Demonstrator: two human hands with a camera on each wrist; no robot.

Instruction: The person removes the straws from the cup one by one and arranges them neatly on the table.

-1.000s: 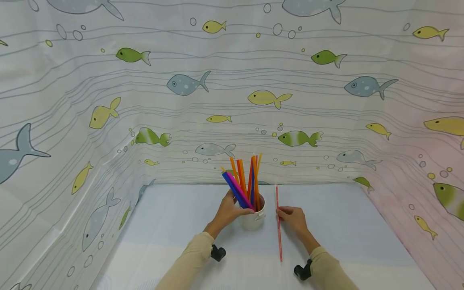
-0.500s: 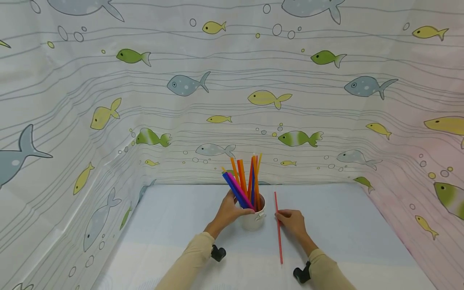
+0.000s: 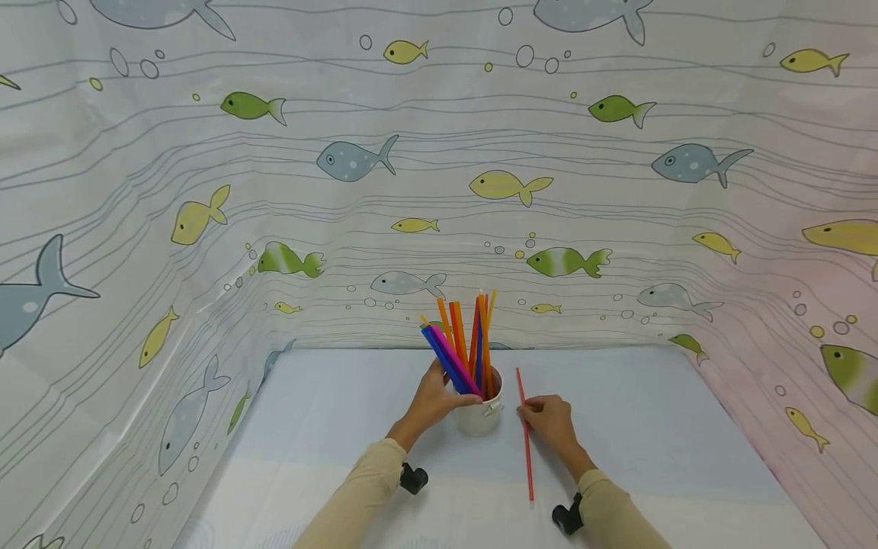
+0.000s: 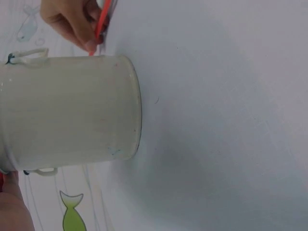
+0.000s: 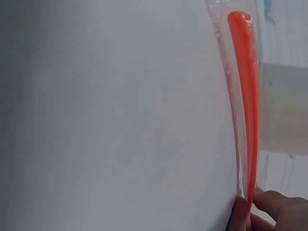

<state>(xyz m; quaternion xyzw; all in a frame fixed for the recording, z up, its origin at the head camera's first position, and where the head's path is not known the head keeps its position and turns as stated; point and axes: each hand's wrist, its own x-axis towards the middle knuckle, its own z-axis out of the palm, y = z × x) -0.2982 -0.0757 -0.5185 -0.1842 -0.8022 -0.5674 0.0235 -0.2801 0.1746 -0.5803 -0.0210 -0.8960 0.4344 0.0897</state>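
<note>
A cream metal pot (image 3: 476, 419) with small side handles stands on the table, full of blue, pink, orange and red straws (image 3: 458, 335) that rise out of it. My left hand (image 3: 430, 398) grips the rim on its left side, thumb across the front by the pink and blue straws. Just right of the pot, my right hand (image 3: 551, 419) pinches a long red straw (image 3: 528, 457) in a clear wrapper. The right wrist view shows the red straw (image 5: 248, 72) and its wrapper close up, held between thumb and fingers. In the left wrist view the pot (image 4: 72, 110) looks sideways.
A pale blue and white cover lies over the table (image 3: 652, 427). Behind and along both sides rises a white sheet (image 3: 590, 213) printed with fish and wavy lines. A black wrist camera hangs at each sleeve.
My right hand has shifted slightly down and left, nearer the pot, and the wrapped red straw now leans a little more to the left at its top. My left hand and the pot have stayed put.
</note>
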